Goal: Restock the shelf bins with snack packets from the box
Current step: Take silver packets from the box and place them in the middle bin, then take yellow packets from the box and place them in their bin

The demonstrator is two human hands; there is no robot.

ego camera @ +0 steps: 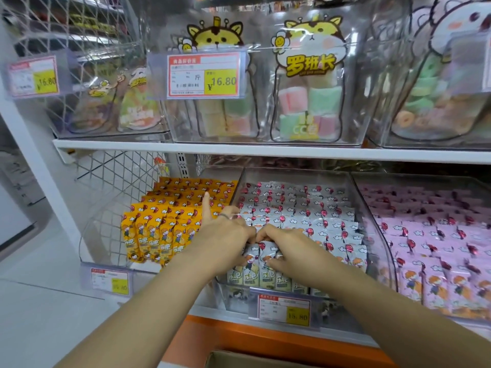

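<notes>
At the bottom edge, the brown cardboard box (239, 359) barely shows. Your left hand (225, 235) and right hand (287, 248) close on white snack packets (261, 261) at the front of the clear plastic middle bin (372, 208), which looks nearly full, like its orange and pink neighbours. Beyond, a white shelf (239, 148).

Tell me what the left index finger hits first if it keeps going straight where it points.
Probably the orange packets: the left hand's index finger points up and back over them. Depth is unclear.
</notes>
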